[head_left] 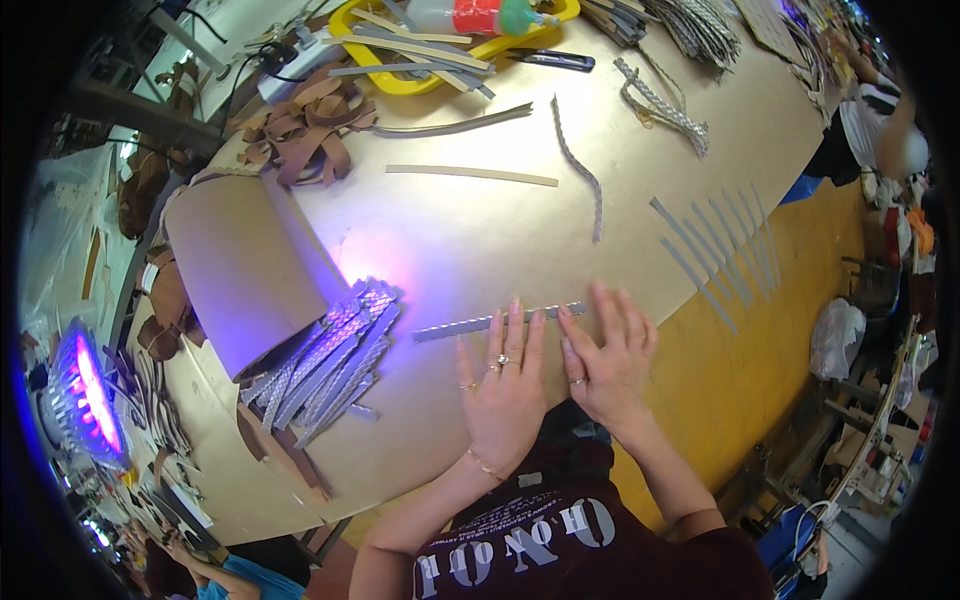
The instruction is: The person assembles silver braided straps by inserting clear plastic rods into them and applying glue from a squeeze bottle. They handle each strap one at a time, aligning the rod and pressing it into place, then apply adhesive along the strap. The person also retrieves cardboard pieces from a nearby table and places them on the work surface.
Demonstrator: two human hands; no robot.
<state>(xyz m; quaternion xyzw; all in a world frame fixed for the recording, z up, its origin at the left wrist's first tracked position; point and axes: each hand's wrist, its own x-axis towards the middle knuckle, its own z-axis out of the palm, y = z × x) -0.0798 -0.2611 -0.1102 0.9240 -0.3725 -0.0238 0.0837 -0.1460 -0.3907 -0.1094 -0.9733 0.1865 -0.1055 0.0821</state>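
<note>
I see both hands laid flat, side by side, just below the middle of the frame. My left hand (503, 385) has its grip wide, fingers spread and pressing down, the fingertips resting on a grey braided strip (495, 323) that lies flat on the bench (470, 230). My right hand (608, 358) is just beside it, also spread with nothing clasped, its fingertips touching the right end of the same strip. Left of the hands, at centre left, a pile of similar grey strips (330, 360) lies under violet light, partly beneath a curved sheet of brown cardboard (240, 270). To the right, a row of plain grey strips (715, 245) lies fanned out. In the upper middle a yellow tray (400, 80) holds more strips and a bottle (480, 15).
</note>
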